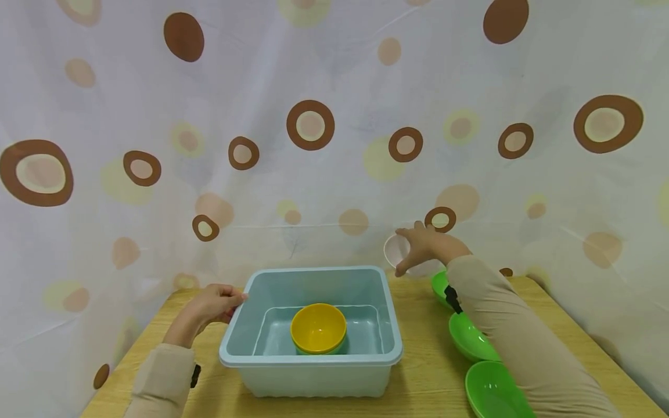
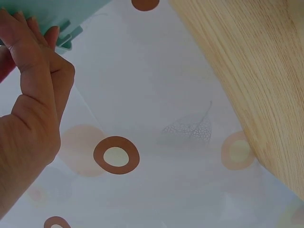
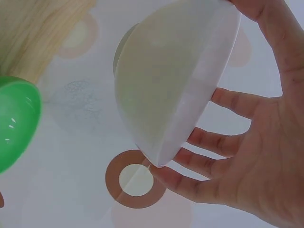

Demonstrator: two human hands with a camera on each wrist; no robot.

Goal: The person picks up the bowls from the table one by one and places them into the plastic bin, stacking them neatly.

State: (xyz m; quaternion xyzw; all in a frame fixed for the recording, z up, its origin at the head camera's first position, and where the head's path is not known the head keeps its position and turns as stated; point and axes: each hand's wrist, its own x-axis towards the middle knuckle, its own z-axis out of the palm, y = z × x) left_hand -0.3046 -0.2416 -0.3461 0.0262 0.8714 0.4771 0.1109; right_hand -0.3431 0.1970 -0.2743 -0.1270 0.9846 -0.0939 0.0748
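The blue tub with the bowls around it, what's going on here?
A person's right-hand grip holds a white bowl tilted in the air, beyond the tub's far right corner. The left-hand grip holds the left rim of the blue tub, which stands on a wooden table. Inside the tub sits a yellow bowl. Three green bowls line the table's right side, partly hidden by the right sleeve.

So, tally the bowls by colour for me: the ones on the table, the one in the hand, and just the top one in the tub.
Green bowls on the table: 3
White bowl in the right hand: 1
Yellow bowl in the tub: 1
Total: 5
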